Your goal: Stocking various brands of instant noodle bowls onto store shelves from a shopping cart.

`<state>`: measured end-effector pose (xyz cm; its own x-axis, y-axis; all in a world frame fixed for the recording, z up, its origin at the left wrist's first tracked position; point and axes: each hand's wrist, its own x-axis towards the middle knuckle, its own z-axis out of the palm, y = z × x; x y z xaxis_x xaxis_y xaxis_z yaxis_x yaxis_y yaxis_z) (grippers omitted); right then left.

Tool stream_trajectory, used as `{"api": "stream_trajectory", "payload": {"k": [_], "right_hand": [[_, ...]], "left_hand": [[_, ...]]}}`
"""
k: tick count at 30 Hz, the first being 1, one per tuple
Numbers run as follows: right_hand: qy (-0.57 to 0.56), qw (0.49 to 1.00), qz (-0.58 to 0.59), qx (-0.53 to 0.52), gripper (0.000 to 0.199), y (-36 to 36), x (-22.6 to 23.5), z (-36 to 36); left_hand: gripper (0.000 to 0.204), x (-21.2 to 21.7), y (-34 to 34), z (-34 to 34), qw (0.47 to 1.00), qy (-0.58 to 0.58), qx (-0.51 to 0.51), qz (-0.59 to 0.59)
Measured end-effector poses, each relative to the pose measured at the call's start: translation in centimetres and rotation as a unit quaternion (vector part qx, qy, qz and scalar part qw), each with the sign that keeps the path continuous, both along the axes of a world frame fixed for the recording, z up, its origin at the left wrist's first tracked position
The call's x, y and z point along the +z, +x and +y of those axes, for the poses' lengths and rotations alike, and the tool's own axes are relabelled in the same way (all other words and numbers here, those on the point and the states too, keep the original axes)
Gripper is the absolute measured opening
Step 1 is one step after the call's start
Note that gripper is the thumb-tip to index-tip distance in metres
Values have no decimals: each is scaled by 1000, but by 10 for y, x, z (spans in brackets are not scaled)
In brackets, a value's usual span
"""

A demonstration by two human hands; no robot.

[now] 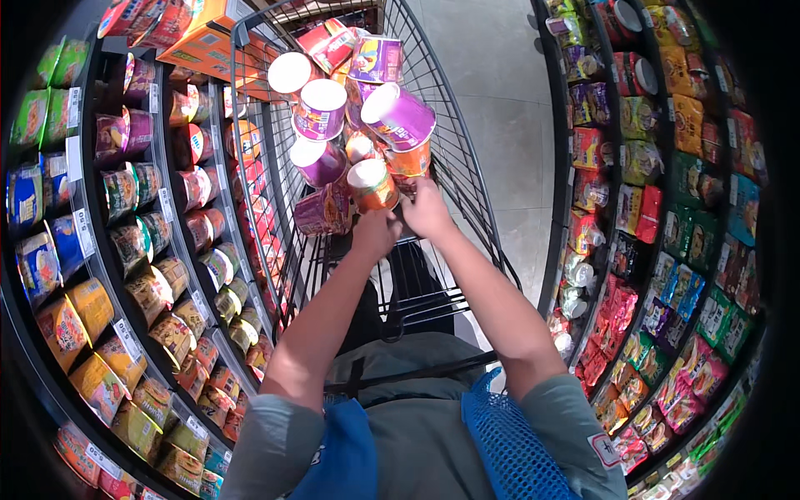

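1. Head view: A wire shopping cart is seen from above in a narrow store aisle, its basket piled with instant noodle cups and bowls.

2. Both bare forearms are stretched over the cart's near edge into the heap. The left hand is closed round the base of an orange noodle cup, which is tilted with its pale lid facing up and to the left, directly above the fingers.

3. The right hand is pressed against the lower side of an orange cup, just beside the left hand's cup; the fingers are curled on it, though whether it is fully gripped cannot be told.

4. A purple bowl is lying tipped on top of that orange cup, lid toward the left. Two more purple bowls are stacked near the cart's left wall, and a flat purple packet is lying below them, just left of the left hand.

5. Shelves of noodle cups are lining the left side of the aisle; shelves of packet noodles are lining the right.

6. A blue mesh vest is worn over a grey shirt at the lower edge.
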<state>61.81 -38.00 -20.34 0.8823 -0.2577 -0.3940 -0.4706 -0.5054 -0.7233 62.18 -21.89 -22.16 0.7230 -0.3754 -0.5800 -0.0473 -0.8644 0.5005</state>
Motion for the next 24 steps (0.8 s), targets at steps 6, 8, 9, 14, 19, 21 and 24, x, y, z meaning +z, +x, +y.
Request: {"api": "stream_trajectory", "payload": {"k": [6,8,9,14,19,21,24], "right_hand": [[-45,981,132,-134,80,9,-143,-34],[-48,984,79,-152,83,15,-151,-37],[-39,986,37,-159,83,17,-158,-40],[176,974,-63,-128,85,35,-166,-27],[400,907,-3,-130,58,26,-185,-34],[341,930,-6,-139,62,11,-215,-51],[276,949,-92,-119,69,20,-216,-33]], "left_hand": [[33,114,-40,77,994,-85,-69,-25],[29,163,-52,117,998,-12,-63,29],[30,179,-67,134,999,19,-44,7],[43,217,-125,168,999,37,9,-26],[47,206,-131,179,1000,14,-4,-14],[46,206,-126,178,1000,7,4,-15],[45,210,-131,177,998,7,5,-61]]}}
